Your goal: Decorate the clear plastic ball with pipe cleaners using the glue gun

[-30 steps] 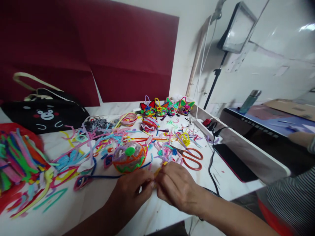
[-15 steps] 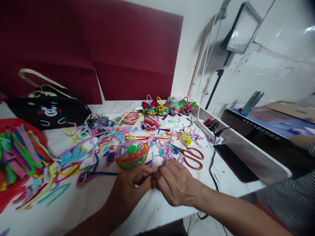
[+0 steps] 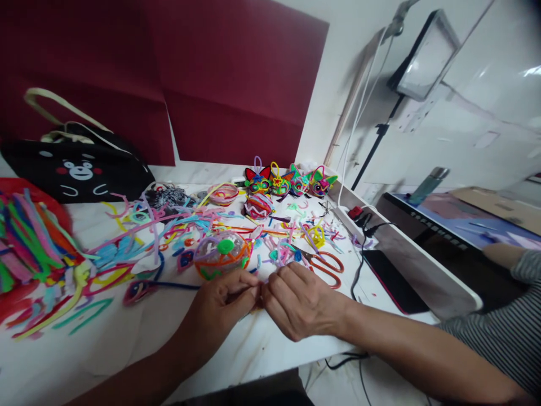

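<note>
My left hand (image 3: 228, 301) is closed in a pinch, thumb against index finger, low over the white table. Right against its fingertips, my right hand (image 3: 298, 304) is curled closed, the back of the hand toward me. Whatever lies between the fingers is tiny and mostly hidden; only a hint of orange shows beneath them. Just beyond my left hand sits a clear ball (image 3: 222, 254) trimmed with orange and green pipe cleaners. Orange-handled scissors (image 3: 327, 268) lie beyond my right hand. A dark blue pipe cleaner (image 3: 177, 286) runs behind my left wrist.
Loose pipe cleaner pieces litter the table. Several finished cat-faced ornaments (image 3: 279, 183) stand at the back. At left are a red bag (image 3: 63, 211) of pipe cleaners and a black bag (image 3: 105, 177). A phone (image 3: 395, 282) and black cable (image 3: 359, 270) lie right, near a striped sleeve (image 3: 494, 327).
The view has shifted slightly, so the table's things sit a little higher and further left. Both hands stay together in nearly the same pinch.
</note>
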Demonstrator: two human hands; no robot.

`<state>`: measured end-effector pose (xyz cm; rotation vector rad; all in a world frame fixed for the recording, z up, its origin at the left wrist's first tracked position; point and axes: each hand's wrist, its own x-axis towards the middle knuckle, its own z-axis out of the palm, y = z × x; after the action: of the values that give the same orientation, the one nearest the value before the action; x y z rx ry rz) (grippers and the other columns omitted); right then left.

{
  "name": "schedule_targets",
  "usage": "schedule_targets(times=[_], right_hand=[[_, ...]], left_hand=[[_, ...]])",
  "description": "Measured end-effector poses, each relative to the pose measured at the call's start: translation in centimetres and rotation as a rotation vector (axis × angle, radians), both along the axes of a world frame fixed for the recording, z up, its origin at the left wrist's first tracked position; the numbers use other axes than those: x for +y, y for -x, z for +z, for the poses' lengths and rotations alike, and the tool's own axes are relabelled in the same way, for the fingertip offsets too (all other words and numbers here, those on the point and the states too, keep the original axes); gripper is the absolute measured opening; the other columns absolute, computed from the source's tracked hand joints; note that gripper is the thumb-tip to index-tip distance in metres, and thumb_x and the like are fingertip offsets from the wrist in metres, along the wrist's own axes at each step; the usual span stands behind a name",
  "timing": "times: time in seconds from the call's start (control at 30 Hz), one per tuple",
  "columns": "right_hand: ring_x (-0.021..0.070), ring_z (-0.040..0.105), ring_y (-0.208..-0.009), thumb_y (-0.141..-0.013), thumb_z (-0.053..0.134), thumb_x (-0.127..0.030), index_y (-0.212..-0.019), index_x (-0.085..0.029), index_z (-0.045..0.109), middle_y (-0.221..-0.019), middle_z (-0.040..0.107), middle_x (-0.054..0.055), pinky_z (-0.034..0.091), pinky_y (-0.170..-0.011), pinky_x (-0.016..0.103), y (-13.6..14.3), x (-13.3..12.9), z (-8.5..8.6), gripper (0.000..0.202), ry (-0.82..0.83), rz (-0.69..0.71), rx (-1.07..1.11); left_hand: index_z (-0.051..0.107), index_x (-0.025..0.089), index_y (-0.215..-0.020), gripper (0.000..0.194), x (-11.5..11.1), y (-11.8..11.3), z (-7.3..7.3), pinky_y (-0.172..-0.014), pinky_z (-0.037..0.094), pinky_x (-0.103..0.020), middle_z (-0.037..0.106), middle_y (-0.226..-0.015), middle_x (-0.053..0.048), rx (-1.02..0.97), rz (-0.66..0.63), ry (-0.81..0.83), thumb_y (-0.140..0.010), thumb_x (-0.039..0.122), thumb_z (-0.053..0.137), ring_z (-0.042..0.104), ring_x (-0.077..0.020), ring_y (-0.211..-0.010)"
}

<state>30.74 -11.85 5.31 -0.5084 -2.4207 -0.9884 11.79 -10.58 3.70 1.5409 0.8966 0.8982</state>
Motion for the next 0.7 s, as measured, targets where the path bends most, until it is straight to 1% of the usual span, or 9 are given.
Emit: schedule_targets(times=[0.17,0.27,0.33,0.4,0.5,0.6,0.7], right_hand=[[0.0174,0.044,-0.056,-0.098,0.044,-0.015,-0.074,-0.018,0.056,-0.066,0.055,0.004,0.03,-0.054,0.035,-0.5,-0.2,0.6,0.027,0.001,0.01,0.012],[0.0177,0.045,-0.058,-0.098,0.044,-0.014,-0.075,-0.017,0.057,-0.067,0.055,0.004,0.031,-0.054,0.035,-0.9,-0.3,0.7,0.026,0.007,0.018,0.03],[0.0179,0.045,-0.058,-0.097,0.044,-0.013,-0.076,-0.017,0.058,-0.067,0.055,0.005,0.032,-0.053,0.035,-1.0,-0.4,0.7,0.026,0.003,0.031,0.024],[0.0182,0.046,-0.057,-0.096,0.043,-0.012,-0.076,-0.017,0.059,-0.067,0.056,0.005,0.033,-0.053,0.035,-1.1,-0.4,0.9,0.026,-0.007,0.039,0.005],[0.0187,0.049,-0.057,-0.096,0.044,-0.014,-0.073,-0.018,0.059,-0.066,0.058,0.005,0.036,-0.053,0.035,-0.9,-0.4,1.3,0.028,-0.02,0.051,-0.014],[0.0184,0.052,-0.056,-0.097,0.048,-0.017,-0.072,-0.019,0.06,-0.066,0.062,0.005,0.039,-0.054,0.035,-0.8,-0.5,1.7,0.028,-0.041,0.058,-0.035],[0.0181,0.055,-0.057,-0.098,0.05,-0.019,-0.073,-0.018,0.062,-0.067,0.064,0.005,0.041,-0.054,0.035,-0.8,-0.5,2.0,0.028,-0.064,0.069,-0.074]], left_hand=[[0.063,0.02,-0.079,0.014,-0.3,-0.3,0.4,-0.057,0.052,-0.023,0.069,-0.065,0.002,-0.066,0.019,0.074,-0.074,0.034,0.063,0.066,-0.0149,-0.063],[0.062,0.02,-0.079,0.019,-0.3,-0.6,0.7,-0.06,0.056,-0.026,0.067,-0.064,0.003,-0.052,0.054,0.132,-0.074,0.038,0.064,0.067,-0.0158,-0.062],[0.06,0.019,-0.073,0.024,-0.3,-0.8,0.9,-0.057,0.055,-0.026,0.064,-0.06,0.002,-0.035,0.037,0.162,-0.075,0.042,0.062,0.066,-0.0153,-0.058],[0.058,0.018,-0.066,0.03,-0.3,-1.1,1.1,-0.052,0.052,-0.025,0.06,-0.055,0.002,-0.035,-0.003,0.178,-0.077,0.046,0.06,0.062,-0.0137,-0.052],[0.054,0.018,-0.06,0.035,-0.4,-1.5,1.2,-0.045,0.044,-0.021,0.053,-0.046,0.004,-0.055,-0.033,0.201,-0.077,0.048,0.058,0.052,-0.0098,-0.043],[0.053,0.017,-0.06,0.035,-0.5,-1.7,1.1,-0.041,0.036,-0.018,0.048,-0.042,0.006,-0.062,-0.032,0.246,-0.077,0.048,0.058,0.046,-0.0071,-0.038],[0.054,0.017,-0.062,0.033,-0.6,-1.7,1.0,-0.04,0.035,-0.017,0.046,-0.043,0.007,-0.068,-0.025,0.31,-0.074,0.047,0.06,0.044,-0.0064,-0.038]])
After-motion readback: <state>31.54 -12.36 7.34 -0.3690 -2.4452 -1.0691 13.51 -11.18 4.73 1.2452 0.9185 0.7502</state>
